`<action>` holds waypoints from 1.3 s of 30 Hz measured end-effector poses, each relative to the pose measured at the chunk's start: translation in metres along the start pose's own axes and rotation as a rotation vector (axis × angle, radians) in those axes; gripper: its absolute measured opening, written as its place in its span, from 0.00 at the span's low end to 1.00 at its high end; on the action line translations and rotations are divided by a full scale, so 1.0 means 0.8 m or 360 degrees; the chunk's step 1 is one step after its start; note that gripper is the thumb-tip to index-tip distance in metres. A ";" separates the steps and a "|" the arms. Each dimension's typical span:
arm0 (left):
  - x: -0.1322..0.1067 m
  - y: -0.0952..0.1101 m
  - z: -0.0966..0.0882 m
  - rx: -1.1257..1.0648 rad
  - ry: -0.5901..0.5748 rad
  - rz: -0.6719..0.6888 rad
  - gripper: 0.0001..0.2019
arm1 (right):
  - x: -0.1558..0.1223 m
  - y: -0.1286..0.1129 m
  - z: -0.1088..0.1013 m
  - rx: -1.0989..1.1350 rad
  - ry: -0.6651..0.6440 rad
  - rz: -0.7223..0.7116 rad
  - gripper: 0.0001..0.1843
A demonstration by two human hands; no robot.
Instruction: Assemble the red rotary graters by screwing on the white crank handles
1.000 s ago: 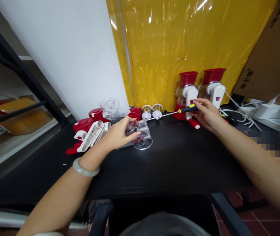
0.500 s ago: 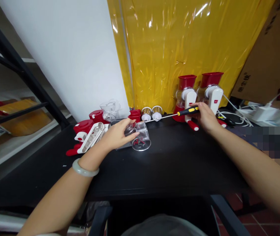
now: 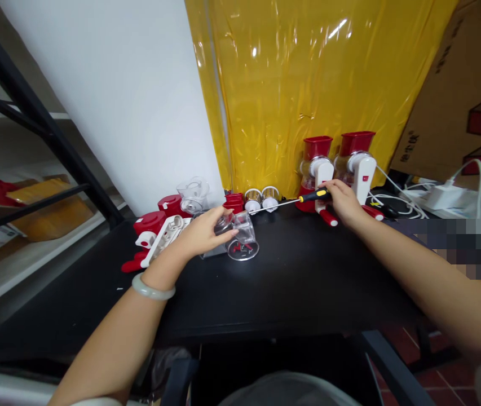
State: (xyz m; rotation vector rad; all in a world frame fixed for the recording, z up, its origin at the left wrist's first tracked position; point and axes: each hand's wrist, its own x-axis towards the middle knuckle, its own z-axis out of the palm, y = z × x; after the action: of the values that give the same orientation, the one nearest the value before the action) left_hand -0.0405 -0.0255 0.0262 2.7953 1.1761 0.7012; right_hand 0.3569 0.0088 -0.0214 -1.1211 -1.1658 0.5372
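Observation:
My left hand is closed round a clear plastic housing, which lies on its side on the black table. Its round flared rim faces me, and small red and dark pieces show through it. In my right hand is a screwdriver with a black and yellow handle, gripped near its back end. The long shaft points left, and its tip meets the upper right side of the clear housing. Whether the tip sits on a screw is too small to tell.
Two assembled red and white rotary graters stand at the back right. Two grater drums sit behind the housing. White crank arms and red bases lie left. A power strip with cables is far right.
The view has shifted slightly. My left hand still holds the clear housing, and my right hand keeps the screwdriver against it, with only a slight shift of the handle.

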 end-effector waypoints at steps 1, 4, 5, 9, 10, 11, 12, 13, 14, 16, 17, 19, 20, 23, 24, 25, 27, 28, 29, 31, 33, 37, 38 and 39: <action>0.000 -0.002 0.000 0.0012 0.0008 -0.0009 0.22 | 0.001 -0.006 0.004 0.0006 -0.0008 0.0009 0.13; 0.000 -0.009 -0.001 0.0061 0.0038 -0.0035 0.21 | 0.003 -0.024 0.015 -0.0056 -0.0089 0.0017 0.11; 0.000 -0.012 -0.002 0.0066 0.0051 -0.0038 0.21 | 0.003 -0.030 0.020 -0.0085 -0.0105 0.0046 0.11; 0.000 -0.026 -0.004 0.0023 0.0059 -0.0050 0.20 | 0.008 -0.046 0.040 -0.0030 -0.0091 0.0292 0.15; 0.000 -0.029 -0.005 0.0008 0.0062 -0.0057 0.20 | 0.009 -0.049 0.044 -0.0023 -0.0104 0.0323 0.15; -0.001 -0.032 -0.005 -0.0011 0.0065 -0.0066 0.21 | 0.010 -0.050 0.047 -0.0043 -0.0129 0.0339 0.15; -0.001 -0.034 -0.006 -0.0032 0.0070 -0.0075 0.21 | 0.010 -0.051 0.049 -0.0085 -0.0166 0.0351 0.15; -0.002 -0.036 -0.007 -0.0052 0.0073 -0.0086 0.21 | 0.009 -0.051 0.050 -0.0138 -0.0209 0.0372 0.14; -0.003 -0.037 -0.008 -0.0070 0.0074 -0.0100 0.21 | 0.008 -0.051 0.049 -0.0189 -0.0254 0.0392 0.14; -0.004 -0.038 -0.009 -0.0097 0.0070 -0.0119 0.21 | 0.004 -0.049 0.043 -0.0264 -0.0313 0.0377 0.15; -0.004 -0.037 -0.010 -0.0107 0.0067 -0.0123 0.21 | 0.002 -0.048 0.039 -0.0289 -0.0327 0.0331 0.17; -0.004 -0.034 -0.010 -0.0125 0.0054 -0.0116 0.21 | -0.002 -0.044 0.030 -0.0315 -0.0327 0.0201 0.19; -0.004 -0.032 -0.010 -0.0132 0.0048 -0.0109 0.21 | -0.002 -0.042 0.026 -0.0310 -0.0315 0.0148 0.19; -0.003 -0.023 -0.008 -0.0141 0.0033 -0.0100 0.21 | -0.002 -0.035 0.017 -0.0273 -0.0252 0.0093 0.18; -0.003 -0.020 -0.007 -0.0140 0.0028 -0.0095 0.22 | -0.001 -0.032 0.015 -0.0272 -0.0228 0.0088 0.17; -0.003 -0.018 -0.006 -0.0136 0.0026 -0.0090 0.22 | -0.001 -0.030 0.014 -0.0277 -0.0205 0.0085 0.17; -0.003 -0.016 -0.005 -0.0130 0.0021 -0.0081 0.22 | 0.001 -0.025 0.014 -0.0275 -0.0173 0.0082 0.17; -0.003 -0.016 -0.005 -0.0125 0.0021 -0.0087 0.23 | 0.001 -0.023 0.014 -0.0264 -0.0168 0.0078 0.17; -0.003 -0.016 -0.004 -0.0121 0.0025 -0.0099 0.23 | 0.002 -0.022 0.014 -0.0246 -0.0169 0.0070 0.17; -0.003 -0.018 -0.004 -0.0121 0.0033 -0.0128 0.23 | 0.002 -0.021 0.015 -0.0212 -0.0182 0.0049 0.17; -0.003 -0.020 -0.003 -0.0138 0.0055 -0.0146 0.23 | 0.001 -0.022 0.015 -0.0206 -0.0194 0.0035 0.17; -0.002 -0.019 -0.002 -0.0172 0.0083 -0.0131 0.22 | 0.000 -0.026 0.014 -0.0247 -0.0170 0.0020 0.16; -0.002 -0.018 -0.002 -0.0168 0.0082 -0.0124 0.22 | 0.001 -0.026 0.013 -0.0254 -0.0148 0.0009 0.16; -0.003 -0.016 -0.002 -0.0162 0.0081 -0.0119 0.22 | 0.002 -0.026 0.013 -0.0257 -0.0124 -0.0004 0.16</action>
State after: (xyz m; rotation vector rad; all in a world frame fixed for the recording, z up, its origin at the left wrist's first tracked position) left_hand -0.0513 -0.0179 0.0244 2.6515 1.2095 0.8063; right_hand 0.3439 0.0057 -0.0025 -1.2455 -1.2960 0.4949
